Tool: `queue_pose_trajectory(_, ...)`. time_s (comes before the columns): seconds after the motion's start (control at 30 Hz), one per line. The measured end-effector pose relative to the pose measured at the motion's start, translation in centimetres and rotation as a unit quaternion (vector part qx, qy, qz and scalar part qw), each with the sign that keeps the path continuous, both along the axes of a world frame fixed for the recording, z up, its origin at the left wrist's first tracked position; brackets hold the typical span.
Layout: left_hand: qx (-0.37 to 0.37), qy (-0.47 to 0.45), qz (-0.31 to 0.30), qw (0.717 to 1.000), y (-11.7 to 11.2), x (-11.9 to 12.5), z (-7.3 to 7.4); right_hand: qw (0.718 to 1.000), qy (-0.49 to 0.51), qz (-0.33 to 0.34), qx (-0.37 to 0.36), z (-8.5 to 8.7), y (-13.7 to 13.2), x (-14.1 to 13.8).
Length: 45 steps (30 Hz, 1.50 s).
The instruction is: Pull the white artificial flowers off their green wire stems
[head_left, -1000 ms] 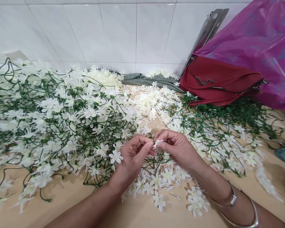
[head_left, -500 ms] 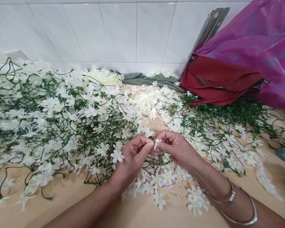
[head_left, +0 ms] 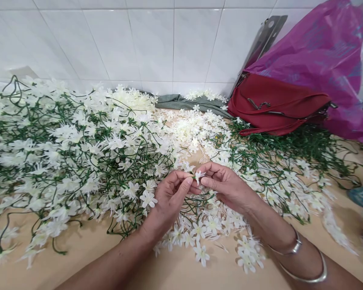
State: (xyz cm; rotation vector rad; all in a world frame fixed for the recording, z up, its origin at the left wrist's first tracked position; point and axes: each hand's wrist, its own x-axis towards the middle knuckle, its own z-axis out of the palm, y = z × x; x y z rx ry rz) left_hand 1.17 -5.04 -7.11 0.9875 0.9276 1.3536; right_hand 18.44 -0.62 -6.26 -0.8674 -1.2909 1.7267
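Observation:
My left hand (head_left: 169, 197) and my right hand (head_left: 226, 186) meet at the middle of the tan table (head_left: 78, 253), fingertips pinched together around one small white artificial flower (head_left: 199, 175). A thin green stem runs down from the flower between the hands. Two silver bangles (head_left: 302, 262) sit on my right wrist. Loose white flower heads (head_left: 205, 233) lie just under and in front of the hands.
A big heap of green stems with white flowers (head_left: 72, 149) covers the left half. Stems with fewer flowers (head_left: 290, 169) spread to the right. A red bag (head_left: 278, 104), a purple plastic bag (head_left: 320, 52), a grey-green cloth (head_left: 184, 102) and a metal strip (head_left: 266, 36) lie against the white tiled wall.
Both hands have lifted slightly with the flower still pinched between them. The view has tilted a little; the heaps have not moved.

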Motion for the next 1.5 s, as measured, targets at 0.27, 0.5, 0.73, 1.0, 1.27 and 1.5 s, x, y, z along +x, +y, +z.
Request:
queue_pose_trajectory(0.27, 0.008, 0.037, -0.008, 0.999, 0.0, -0.2, -0.3, 0.998, -0.039, -0.039, 0.022, -0.6, -0.1, -0.3)
queue_pose_trajectory(0.5, 0.021, 0.039, 0.005, 0.999, -0.1, 0.0, -0.4, 0.995, -0.069, -0.040, 0.054, -0.2, -0.3, -0.4)
queue_pose_trajectory(0.73, 0.029, -0.008, 0.002, 1.000, -0.4, 0.3, 0.3, 0.926, -0.225, -0.194, 0.235, 1.8, 0.7, 2.0)
queue_pose_trajectory(1.0, 0.110, 0.064, 0.016, 0.992, -0.6, -0.5, 1.2, 0.752, -0.498, -0.205, 0.381, -0.5, 3.3, 5.1)
queue_pose_trajectory(1.27, 0.105, 0.067, 0.058, 0.990, -0.5, 0.0, 0.3, 0.824, -0.356, -0.232, 0.374, 0.9, 1.6, 2.9)
queue_pose_trajectory(1.5, 0.101, 0.113, 0.049, 0.987, -0.3, -0.1, -0.6, 0.974, -0.167, -0.069, 0.136, 1.5, -0.3, 0.5)
